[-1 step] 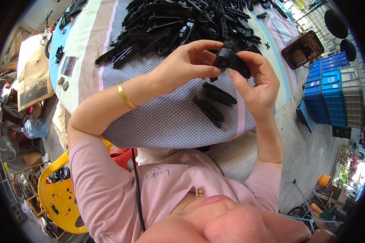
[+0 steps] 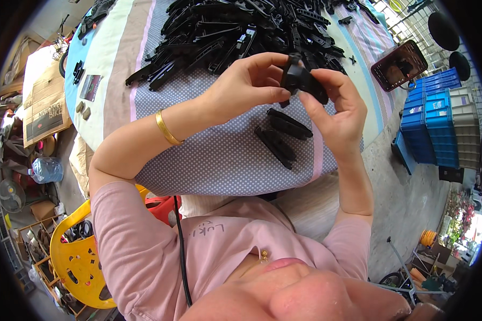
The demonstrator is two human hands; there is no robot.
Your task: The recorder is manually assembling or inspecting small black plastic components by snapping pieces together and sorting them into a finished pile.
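The left hand (image 2: 249, 83) and right hand (image 2: 341, 109) pinch a smooth, curved black part (image 2: 304, 83) between them; just below their grip, two slim black pieces (image 2: 290, 125) lie on dotted cloth (image 2: 209, 160); beyond it, a tangled, glossy black heap (image 2: 235, 35) crowds the way.

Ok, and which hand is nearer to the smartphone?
Right. The right hand is left of the smartphone, apart from it; the left hand is farther left, across the black plastic part.
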